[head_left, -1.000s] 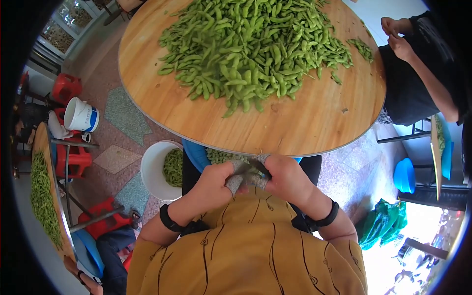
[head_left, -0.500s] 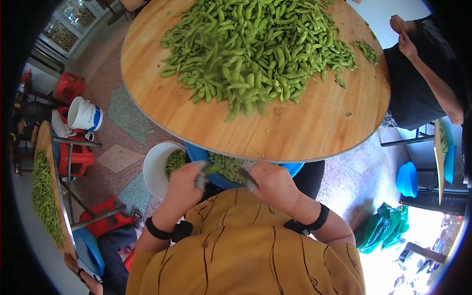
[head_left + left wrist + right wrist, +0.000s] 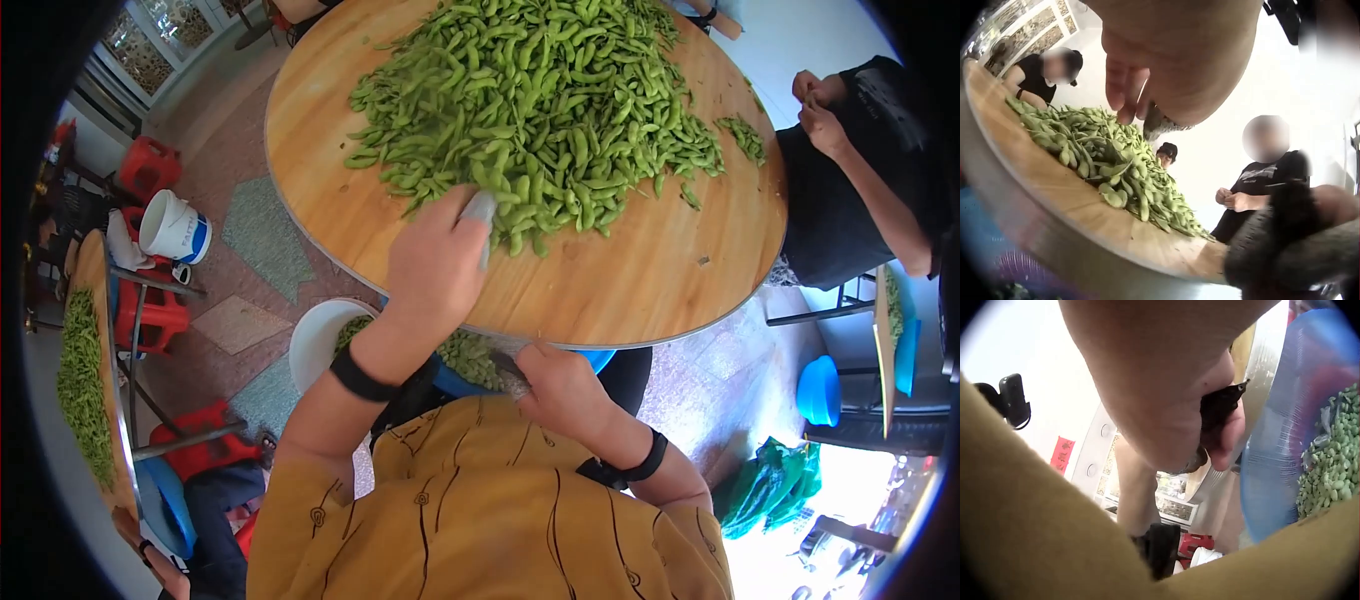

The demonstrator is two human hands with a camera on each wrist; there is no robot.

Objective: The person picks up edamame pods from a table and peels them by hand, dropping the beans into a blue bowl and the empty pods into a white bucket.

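Observation:
A large pile of green soybean pods [image 3: 560, 130] covers much of the round wooden table [image 3: 600, 290]. My left hand [image 3: 440, 255] reaches over the table to the pile's near edge, grey wrapping on its thumb and forefinger. In the left wrist view its fingers [image 3: 1125, 94] hang loosely just above the pods. Below the table's near edge, my right hand [image 3: 565, 385] grips a small dark tool [image 3: 1221, 406] with a pointed end; its kind is mostly hidden by the fingers. Shelled green beans [image 3: 1338, 475] lie in a blue basin [image 3: 1272, 450] beneath that hand.
Left of the basin stands a white bucket [image 3: 312, 345] holding green pods or husks. A person in black [image 3: 850, 170] sits at the table's right. Red stools [image 3: 150, 320], another white bucket [image 3: 175, 225] and a side table with more pods [image 3: 85, 390] are at left.
My hands were together below the table edge, then parted, the left moving toward the white bucket. Now the left has swung up and forward to the pods; the right stays low with the tool.

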